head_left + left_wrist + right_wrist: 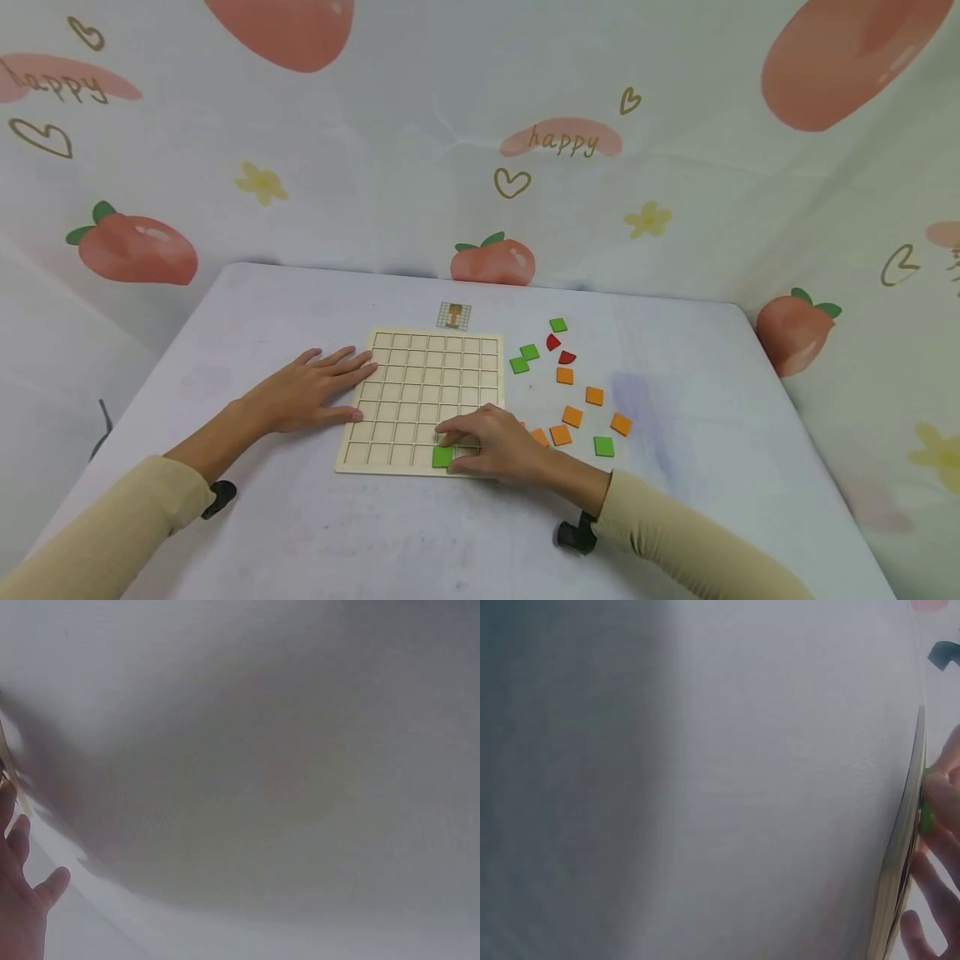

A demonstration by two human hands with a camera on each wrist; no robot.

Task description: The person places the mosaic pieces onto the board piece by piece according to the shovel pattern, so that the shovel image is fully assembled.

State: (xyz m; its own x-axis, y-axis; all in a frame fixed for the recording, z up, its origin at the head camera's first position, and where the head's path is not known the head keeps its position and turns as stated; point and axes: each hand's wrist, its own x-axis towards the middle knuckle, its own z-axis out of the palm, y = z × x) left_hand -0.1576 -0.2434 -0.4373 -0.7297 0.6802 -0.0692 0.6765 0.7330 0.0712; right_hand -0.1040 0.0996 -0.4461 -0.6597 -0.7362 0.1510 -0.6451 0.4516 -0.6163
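Observation:
A pale wooden grid board (401,387) lies on the table. My left hand (303,392) rests along its left edge, fingers spread and fingertips on the rim; in the left wrist view only part of that hand (22,892) shows. Over the board's near right part, my right hand (495,446) has curled fingers and pinches a green square tile (442,457) at the bottom row. The right wrist view shows thumb and fingers around the green tile (927,814), close at the board's edge (900,862).
Orange square tiles (573,416), several green tiles (603,447) and two red quarter-round pieces (567,357) lie scattered right of the board. A small pattern card (454,316) lies behind it. A cloth backdrop (390,167) with printed peaches rises behind the table.

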